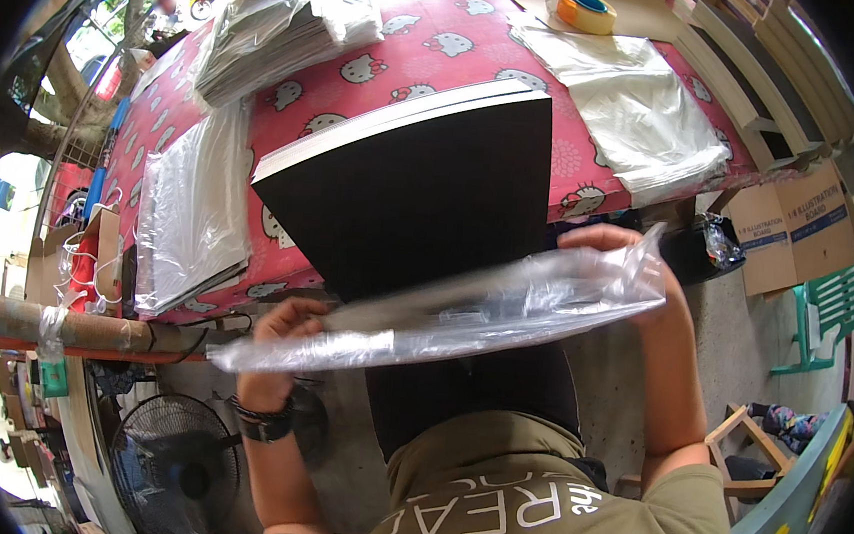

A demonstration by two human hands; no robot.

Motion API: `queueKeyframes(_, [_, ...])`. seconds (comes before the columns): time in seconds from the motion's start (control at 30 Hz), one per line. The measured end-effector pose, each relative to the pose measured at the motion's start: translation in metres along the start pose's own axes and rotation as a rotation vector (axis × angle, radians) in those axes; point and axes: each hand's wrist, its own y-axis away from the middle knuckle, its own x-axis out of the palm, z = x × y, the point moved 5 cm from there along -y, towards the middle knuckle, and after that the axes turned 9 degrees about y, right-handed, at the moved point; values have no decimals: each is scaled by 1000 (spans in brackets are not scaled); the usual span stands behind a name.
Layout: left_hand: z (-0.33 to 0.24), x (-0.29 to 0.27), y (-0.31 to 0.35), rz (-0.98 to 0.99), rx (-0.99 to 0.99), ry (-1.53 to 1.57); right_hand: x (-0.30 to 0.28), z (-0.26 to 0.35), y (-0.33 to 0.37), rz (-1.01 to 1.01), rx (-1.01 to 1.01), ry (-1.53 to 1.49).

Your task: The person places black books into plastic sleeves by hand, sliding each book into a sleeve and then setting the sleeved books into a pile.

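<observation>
Left hand: the left hand point(282, 328) is clamped on the near-left end of a clear plastic bag point(463, 315), fingers curled over its top edge, dark bracelets on the wrist.
Right hand: the right hand point(617, 244) grips the far-right end of the same bag, mostly seen through the crinkly plastic (so I can't make out the fingers properly).
Bag: stretched flat between both hands, running from lower left to upper right, just in front of the person's chest and off the table.
Board: a big black board point(423, 191) with a pale edge lies on the table, its near corner sticking out over the table edge and passing under the bag.
Table: covered in a pink cartoon-cat cloth point(415, 35).
Left of the board: a stack of boards wrapped in clear plastic point(190, 213); a second, greyer stack point(264, 38) sits farther back.
Right of the board: a pile of loose clear bags point(640, 108).
Far edge: a roll of tape point(585, 8) on brown cardboard.
Floor: a black fan point(175, 468) lower left, a cardboard box point(791, 230) to the right.
</observation>
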Motion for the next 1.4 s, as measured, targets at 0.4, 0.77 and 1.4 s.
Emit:
queueKeyframes(0.4, [218,-59,-8,-402,24,-327,-87,-225,36,-664,-17,774])
queueKeyframes(0.77, [232,-76,-69,-375,311,-919,-87,-202,-3,-614,55,1184])
queueKeyframes(1.4, [250,-115,-47,-280,518,-1107,14,-128,3,-272,-410,690])
